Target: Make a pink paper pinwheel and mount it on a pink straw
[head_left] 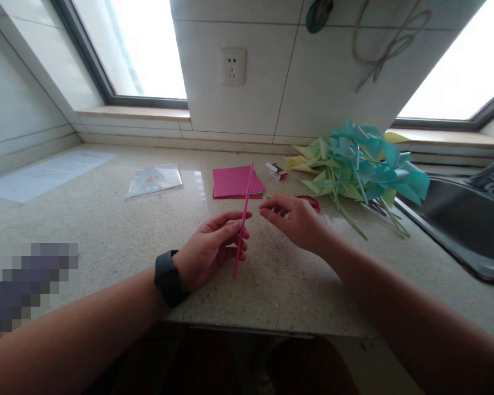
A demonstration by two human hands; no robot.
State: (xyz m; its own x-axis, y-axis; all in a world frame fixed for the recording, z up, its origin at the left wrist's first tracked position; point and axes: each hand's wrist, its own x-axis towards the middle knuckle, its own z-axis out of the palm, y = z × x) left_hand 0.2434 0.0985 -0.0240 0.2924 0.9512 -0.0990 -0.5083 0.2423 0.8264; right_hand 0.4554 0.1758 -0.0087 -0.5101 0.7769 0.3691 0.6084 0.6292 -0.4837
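My left hand [212,247], with a black watch [168,278] on its wrist, pinches a long pink straw [244,214] near its middle and holds it almost upright over the speckled countertop [119,241]. My right hand [294,219] hovers just right of the straw, fingers loosely curled and pointing left, with nothing visible in it. A stack of pink paper squares [233,182] lies behind the straw. Red-handled scissors [313,202] peek out from behind my right hand.
A heap of teal and yellow paper pinwheels on sticks [356,164] lies at the right, next to a steel sink [469,219]. A clear plastic packet [154,179], a printed sheet [49,173] and a small red-and-white box [277,171] rest farther back. A wall socket [233,66] is above.
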